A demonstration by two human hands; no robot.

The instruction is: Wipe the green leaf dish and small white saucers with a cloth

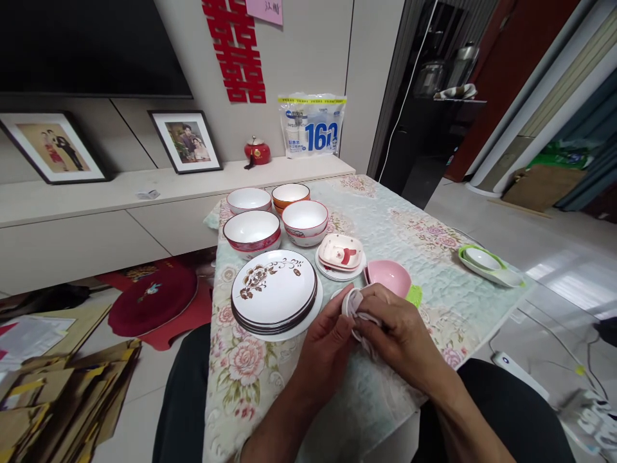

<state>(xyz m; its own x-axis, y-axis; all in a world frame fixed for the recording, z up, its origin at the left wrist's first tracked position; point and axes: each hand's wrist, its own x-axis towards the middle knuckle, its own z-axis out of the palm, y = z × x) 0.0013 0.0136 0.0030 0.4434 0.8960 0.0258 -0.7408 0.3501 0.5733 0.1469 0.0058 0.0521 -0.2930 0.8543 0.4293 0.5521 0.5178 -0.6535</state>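
"Pale panelled wall (pixel 308 58) at the back; what sits in front of it, starting from the left?"

"A wide black screen (pixel 91 48), then a bright red round lidded pot (pixel 258 152) on a long white ledge (pixel 110 196)."

"And nearer?"

"A counter (pixel 332 418) covered in pale green quilted cloth with pink flowers. At its left, a stack of white round plates with brown flowers and dark rims (pixel 274 289); behind them, white-lined round bowls (pixel 251 228), some red or orange outside."

"Next along?"

"A cream square dish with a bear in a red scarf (pixel 340 251), resting on a pile of others."

"What about the hands?"

"Both are busy above the near edge of the counter. The left hand (pixel 331 331) grips a small white round-rimmed vessel (pixel 346 308), partly hidden by fingers. The right hand (pixel 398 321) pinches a soft whitish cloth (pixel 370 347) bunched into it."

"Anything beyond them?"

"A pink smooth bowl (pixel 391 278) just past the right hand, and, well apart at the far right, a small white bowl (pixel 482 259) with green around it."
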